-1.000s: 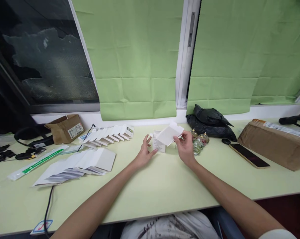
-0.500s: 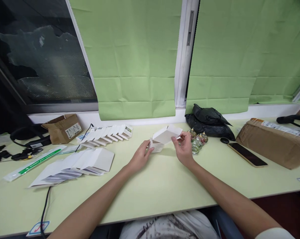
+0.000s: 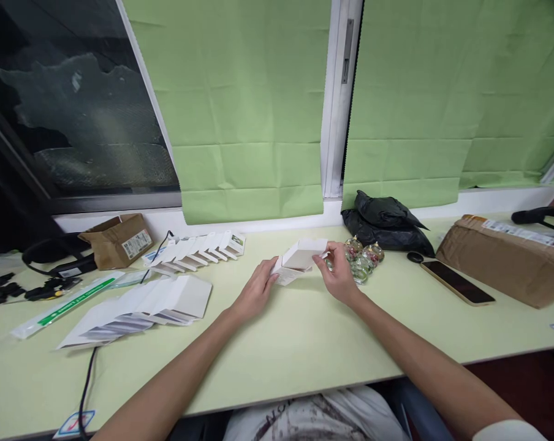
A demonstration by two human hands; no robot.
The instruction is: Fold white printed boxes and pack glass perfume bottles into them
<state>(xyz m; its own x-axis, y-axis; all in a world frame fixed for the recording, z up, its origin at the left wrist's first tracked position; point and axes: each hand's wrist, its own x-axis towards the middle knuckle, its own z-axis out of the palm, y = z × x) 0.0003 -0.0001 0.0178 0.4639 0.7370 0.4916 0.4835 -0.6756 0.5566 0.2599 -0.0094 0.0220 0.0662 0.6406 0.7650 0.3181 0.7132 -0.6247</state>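
Above the desk (image 3: 304,343), near its far edge, we grip a small white box (image 3: 299,260) between both hands: left hand (image 3: 256,293) at its left end, right hand (image 3: 337,277) pinching its right.

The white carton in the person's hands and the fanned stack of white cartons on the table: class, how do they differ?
The white carton is opened into a box shape; the fanned stack lies flat and unfolded. The white carton is gripped between the left hand and right hand; the fanned stack rests untouched on the table. The white carton is single; the fanned stack holds several overlapping pieces. Both are white card.
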